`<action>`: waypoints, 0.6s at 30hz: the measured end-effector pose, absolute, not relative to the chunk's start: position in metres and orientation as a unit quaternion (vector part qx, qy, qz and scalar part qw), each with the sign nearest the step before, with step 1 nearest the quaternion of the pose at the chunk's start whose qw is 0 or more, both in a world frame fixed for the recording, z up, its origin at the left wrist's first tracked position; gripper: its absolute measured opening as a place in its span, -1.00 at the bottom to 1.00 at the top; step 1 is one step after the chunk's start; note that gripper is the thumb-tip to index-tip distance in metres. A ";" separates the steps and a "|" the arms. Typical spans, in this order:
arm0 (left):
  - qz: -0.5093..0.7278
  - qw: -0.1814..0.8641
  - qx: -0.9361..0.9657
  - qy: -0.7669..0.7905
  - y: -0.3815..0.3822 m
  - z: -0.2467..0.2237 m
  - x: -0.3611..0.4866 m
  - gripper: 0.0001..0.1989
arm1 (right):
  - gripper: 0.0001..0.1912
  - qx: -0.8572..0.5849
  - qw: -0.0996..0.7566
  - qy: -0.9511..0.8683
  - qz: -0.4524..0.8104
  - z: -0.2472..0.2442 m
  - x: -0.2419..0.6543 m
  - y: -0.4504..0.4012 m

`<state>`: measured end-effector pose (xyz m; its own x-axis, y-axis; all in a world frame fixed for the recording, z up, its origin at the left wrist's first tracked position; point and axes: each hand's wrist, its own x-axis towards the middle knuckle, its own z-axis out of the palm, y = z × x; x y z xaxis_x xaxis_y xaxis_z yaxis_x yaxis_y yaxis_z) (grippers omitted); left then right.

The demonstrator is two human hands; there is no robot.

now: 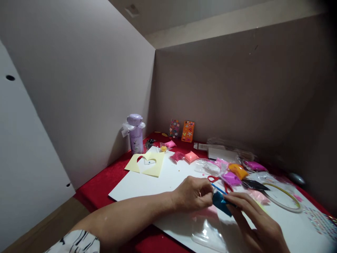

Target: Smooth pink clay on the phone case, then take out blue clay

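Note:
A shiny blue packet (221, 203) is held between my two hands above the white board. My left hand (195, 194) is closed in a pinch at the packet's left end, where a small whitish bit shows by the fingertips. The fingers of my right hand (252, 216) press on the packet's right side. A thin blue stick (219, 188) runs along its upper edge; which hand grips it is unclear. Below the hands lies a clear plastic bag (207, 233) with something pink near its top. Red-handled scissors (213, 179) lie just behind the packet.
Yellow paper with a heart cutout (155, 170) lies on the white board (131, 186). A purple bottle (136, 138) stands at the back left, two decorated cases (188, 131) behind. Several colored clay packets (238, 171) and a hoop (285, 207) lie right.

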<state>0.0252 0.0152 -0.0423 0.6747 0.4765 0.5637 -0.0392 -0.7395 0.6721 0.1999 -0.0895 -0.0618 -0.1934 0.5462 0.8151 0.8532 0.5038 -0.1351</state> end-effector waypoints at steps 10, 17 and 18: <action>0.393 0.390 0.823 0.125 0.013 -0.047 0.026 -0.95 | -0.76 -0.463 0.434 -0.756 -0.159 -0.058 0.200 -0.090; 0.398 0.397 0.817 0.130 0.009 -0.042 0.026 -0.93 | -0.74 -0.434 0.454 -0.762 -0.158 -0.057 0.200 -0.087; 0.398 0.398 0.816 0.132 0.008 -0.042 0.026 -0.92 | -0.75 -0.435 0.455 -0.762 -0.154 -0.058 0.201 -0.086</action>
<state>0.0262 0.0082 -0.0419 0.6482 0.5326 0.5442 -0.1011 -0.6482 0.7547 0.2006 -0.0860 -0.0585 -0.2079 0.5219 0.8273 0.8024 0.5747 -0.1609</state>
